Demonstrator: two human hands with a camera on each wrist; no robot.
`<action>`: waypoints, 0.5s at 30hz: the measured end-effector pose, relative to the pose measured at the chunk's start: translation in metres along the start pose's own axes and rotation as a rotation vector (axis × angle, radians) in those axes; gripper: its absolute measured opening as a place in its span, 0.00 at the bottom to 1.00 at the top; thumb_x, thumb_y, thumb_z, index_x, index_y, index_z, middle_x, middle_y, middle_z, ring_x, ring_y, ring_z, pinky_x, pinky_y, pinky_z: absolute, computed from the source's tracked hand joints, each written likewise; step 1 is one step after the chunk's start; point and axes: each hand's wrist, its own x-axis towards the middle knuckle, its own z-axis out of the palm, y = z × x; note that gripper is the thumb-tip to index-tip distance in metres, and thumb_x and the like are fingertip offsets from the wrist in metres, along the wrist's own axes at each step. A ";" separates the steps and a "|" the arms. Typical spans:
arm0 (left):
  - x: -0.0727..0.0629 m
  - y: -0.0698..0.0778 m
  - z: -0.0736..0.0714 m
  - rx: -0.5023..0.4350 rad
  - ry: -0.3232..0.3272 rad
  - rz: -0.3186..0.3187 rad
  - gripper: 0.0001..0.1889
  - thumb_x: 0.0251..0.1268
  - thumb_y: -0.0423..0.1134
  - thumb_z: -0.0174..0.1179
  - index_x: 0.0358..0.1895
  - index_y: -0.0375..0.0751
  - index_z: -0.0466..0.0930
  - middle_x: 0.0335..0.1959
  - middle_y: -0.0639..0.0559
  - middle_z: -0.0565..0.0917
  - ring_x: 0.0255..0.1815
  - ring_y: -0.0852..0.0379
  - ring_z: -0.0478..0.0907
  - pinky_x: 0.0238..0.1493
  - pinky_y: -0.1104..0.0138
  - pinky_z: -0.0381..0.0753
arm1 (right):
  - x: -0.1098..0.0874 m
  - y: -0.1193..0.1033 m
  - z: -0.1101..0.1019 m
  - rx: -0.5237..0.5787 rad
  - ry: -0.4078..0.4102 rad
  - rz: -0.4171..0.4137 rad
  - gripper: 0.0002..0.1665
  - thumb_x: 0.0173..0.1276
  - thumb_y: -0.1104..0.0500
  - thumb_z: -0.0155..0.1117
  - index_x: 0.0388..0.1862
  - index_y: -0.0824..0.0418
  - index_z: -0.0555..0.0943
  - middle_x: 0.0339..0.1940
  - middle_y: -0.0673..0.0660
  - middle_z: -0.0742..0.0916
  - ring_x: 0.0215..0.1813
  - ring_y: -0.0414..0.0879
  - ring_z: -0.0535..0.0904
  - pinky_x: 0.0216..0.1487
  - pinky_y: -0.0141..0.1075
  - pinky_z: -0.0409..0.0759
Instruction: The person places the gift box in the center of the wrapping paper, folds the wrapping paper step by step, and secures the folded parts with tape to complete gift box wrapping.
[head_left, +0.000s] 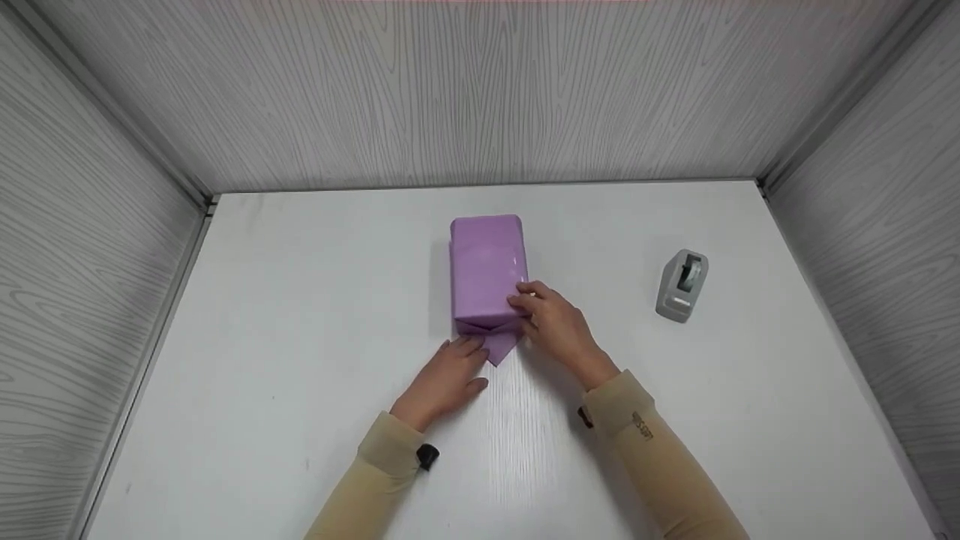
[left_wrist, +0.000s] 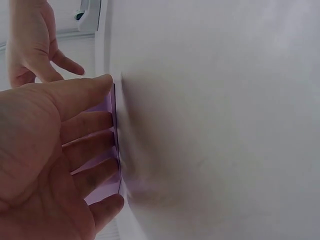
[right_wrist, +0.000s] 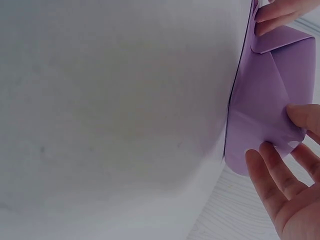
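Observation:
A box wrapped in glossy purple paper (head_left: 487,270) lies on the table, its near end towards me. From that end a pointed paper flap (head_left: 501,346) reaches out along the tabletop. My left hand (head_left: 445,381) lies low at the near left corner, fingertips on the flap's left edge and thumb held apart. At the near right corner is my right hand (head_left: 561,328), its fingers spread and lightly bent against the box. In the right wrist view, its fingertips touch the folded paper end (right_wrist: 262,95), where slanting creases show.
A grey tape dispenser (head_left: 682,286) with a roll in it stands on the right of the white table (head_left: 315,300). Wood-grain panels (head_left: 480,97) enclose the table at the back and both sides. Dark wrist devices (head_left: 427,456) show at the sleeve cuffs.

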 end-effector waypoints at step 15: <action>-0.004 0.004 -0.003 0.046 0.008 -0.058 0.26 0.66 0.45 0.64 0.63 0.35 0.75 0.66 0.40 0.72 0.69 0.43 0.65 0.66 0.43 0.62 | -0.001 -0.001 -0.001 0.026 0.006 0.005 0.23 0.60 0.67 0.72 0.55 0.56 0.84 0.61 0.51 0.79 0.62 0.49 0.76 0.55 0.43 0.78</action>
